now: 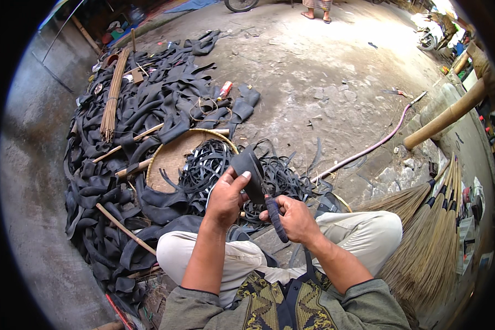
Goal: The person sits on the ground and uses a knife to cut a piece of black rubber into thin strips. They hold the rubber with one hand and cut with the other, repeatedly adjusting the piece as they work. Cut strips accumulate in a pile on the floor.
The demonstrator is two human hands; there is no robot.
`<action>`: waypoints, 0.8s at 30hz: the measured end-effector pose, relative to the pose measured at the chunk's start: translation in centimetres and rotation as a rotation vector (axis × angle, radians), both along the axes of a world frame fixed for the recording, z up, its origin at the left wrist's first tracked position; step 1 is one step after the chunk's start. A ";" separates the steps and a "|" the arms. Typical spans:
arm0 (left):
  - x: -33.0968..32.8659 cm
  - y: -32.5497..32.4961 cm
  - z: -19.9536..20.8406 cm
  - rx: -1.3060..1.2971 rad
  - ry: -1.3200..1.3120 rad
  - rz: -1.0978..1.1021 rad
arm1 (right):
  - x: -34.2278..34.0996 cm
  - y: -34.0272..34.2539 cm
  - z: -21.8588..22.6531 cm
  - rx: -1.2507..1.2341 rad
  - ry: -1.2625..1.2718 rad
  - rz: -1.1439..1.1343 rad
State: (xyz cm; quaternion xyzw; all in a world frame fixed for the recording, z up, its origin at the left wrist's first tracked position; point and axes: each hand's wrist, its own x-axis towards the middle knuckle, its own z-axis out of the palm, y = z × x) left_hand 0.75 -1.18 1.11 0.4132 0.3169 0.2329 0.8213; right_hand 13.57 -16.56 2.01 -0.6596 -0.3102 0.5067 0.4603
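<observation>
My left hand [224, 199] grips a folded piece of black rubber sheet [244, 163], its thumb pressed on top. In my right hand [296, 221] is a tool with a dark wrapped handle [276, 219]. Its upper end meets the lower edge of the rubber; the blade, if any, is mostly hidden there. Below and beyond both hands lies a tangle of thin black rubber strips [206, 168], partly in a round woven tray [167, 159] with a yellowish rim.
Black rubber pieces [143, 104] heap along the grey wall [33, 165] at left, with a bundle of thin sticks [114, 99] on top. Stick brooms [431, 236] lie at right. A bamboo pole [445, 113] and a pinkish stick [379, 142] are farther off. Someone's legs [317, 8] show at the far end.
</observation>
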 end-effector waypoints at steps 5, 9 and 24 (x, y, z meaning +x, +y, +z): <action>-0.2 0.0 -0.2 0.066 -0.019 0.004 | 0.0 0.4 0.4 -0.045 -0.297 0.059; 0.0 -0.9 -0.5 0.214 0.016 -0.091 | 0.3 0.6 -0.9 -0.043 -0.329 -0.026; 0.1 -1.3 -0.2 0.061 -0.026 -0.038 | 0.3 0.4 0.1 0.011 -0.565 0.006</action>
